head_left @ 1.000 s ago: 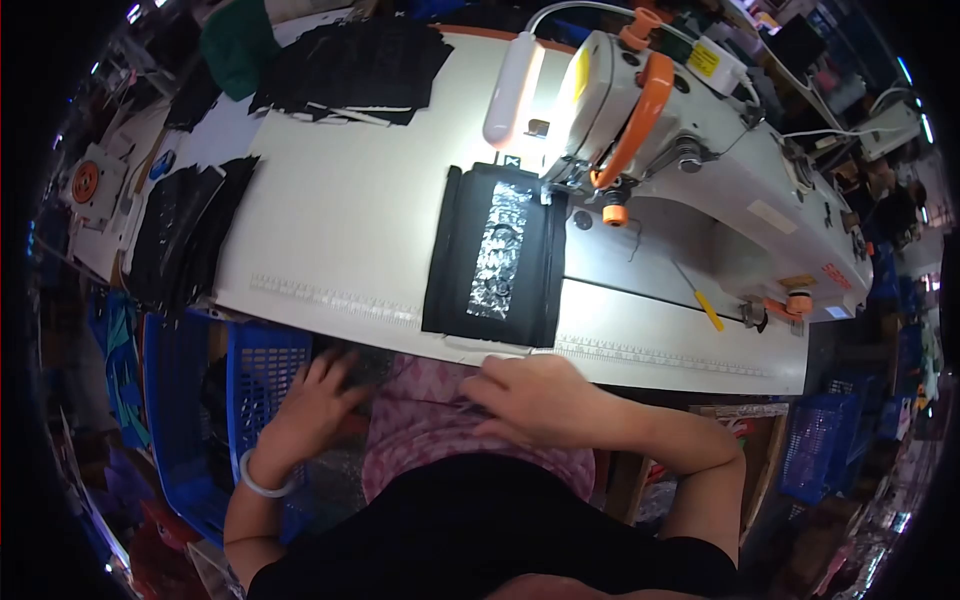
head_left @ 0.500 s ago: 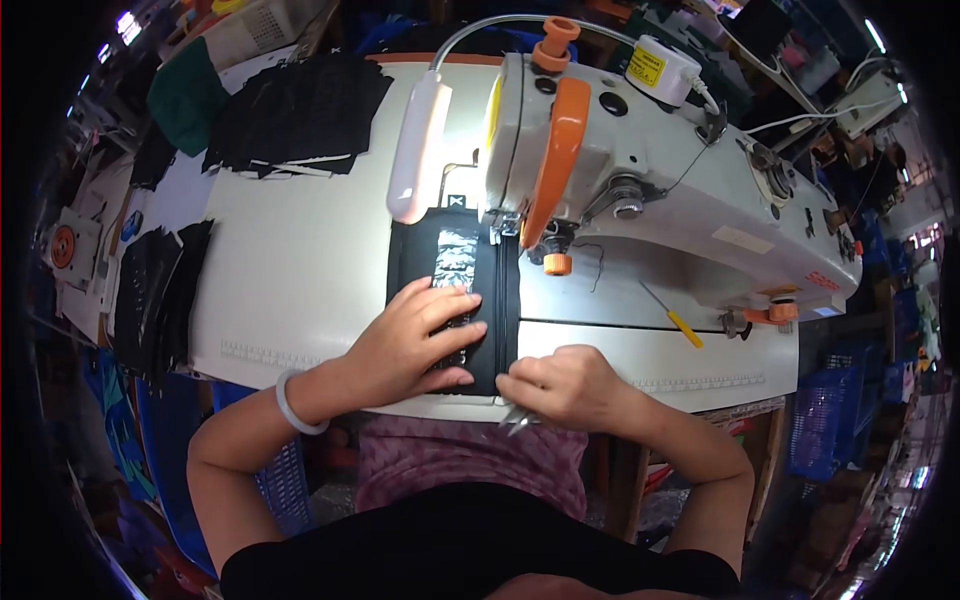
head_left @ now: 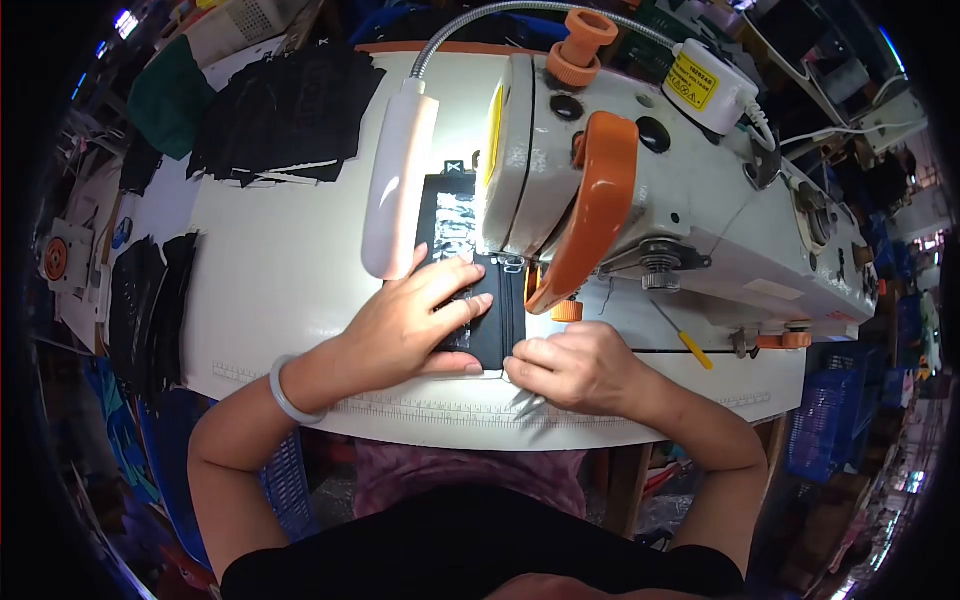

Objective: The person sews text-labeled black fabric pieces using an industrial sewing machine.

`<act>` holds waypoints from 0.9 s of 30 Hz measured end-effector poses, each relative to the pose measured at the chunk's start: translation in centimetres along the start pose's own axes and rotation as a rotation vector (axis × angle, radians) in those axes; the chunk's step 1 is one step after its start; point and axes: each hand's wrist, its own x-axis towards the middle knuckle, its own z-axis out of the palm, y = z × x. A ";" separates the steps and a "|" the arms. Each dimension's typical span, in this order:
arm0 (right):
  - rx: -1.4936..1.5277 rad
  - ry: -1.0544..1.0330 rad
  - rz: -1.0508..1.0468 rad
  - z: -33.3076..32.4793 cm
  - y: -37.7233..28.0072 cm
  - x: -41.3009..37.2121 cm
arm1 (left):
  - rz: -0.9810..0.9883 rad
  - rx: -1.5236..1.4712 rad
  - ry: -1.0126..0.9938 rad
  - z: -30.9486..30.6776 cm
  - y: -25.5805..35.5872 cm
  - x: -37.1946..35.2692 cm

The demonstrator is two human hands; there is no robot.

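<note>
A black fabric piece (head_left: 487, 335) with a zipper (head_left: 507, 310) along its right side and a shiny printed strip (head_left: 455, 225) lies on the sewing machine bed. Its far part passes beside and partly behind the machine head (head_left: 530, 150). My left hand (head_left: 420, 310) rests on the fabric, fingers spread. At the near right corner my right hand (head_left: 575, 368) is closed, fingertips at the zipper's end. Silver, pointed thread snips (head_left: 528, 403) stick out below its curled fingers, blurred. The needle is hidden behind the machine head and the orange lever (head_left: 598, 200).
A white lamp (head_left: 398, 185) on a bendy neck hangs over the fabric. Stacks of black fabric pieces (head_left: 285, 115) lie at the back left, with more (head_left: 150, 310) at the left edge. A yellow-handled screwdriver (head_left: 692, 345) lies right of my right hand.
The fabric has slid away from me beneath the machine head, and both hands have moved along with it. The camera view has shifted, so the machine appears larger and closer.
</note>
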 end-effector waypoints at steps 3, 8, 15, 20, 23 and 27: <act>-0.038 0.046 -0.005 0.4 1.1 0.4 | -0.043 -0.036 -0.058 -0.5 -1.1 0.9; -0.009 0.079 0.108 1.1 2.6 0.8 | 0.018 0.076 0.078 -1.2 -3.1 2.3; -0.121 -0.014 0.231 1.7 2.9 0.9 | 0.075 -0.030 0.183 -2.9 -5.5 4.5; -0.079 0.014 0.445 1.9 2.6 1.1 | 0.032 -0.179 0.150 -3.1 -7.0 5.7; -0.087 -0.049 0.561 1.8 2.4 1.0 | -0.026 -0.111 0.102 -3.6 -6.5 5.8; 0.086 -0.116 0.699 1.1 2.2 1.2 | -0.032 0.115 0.136 -3.1 -6.0 5.1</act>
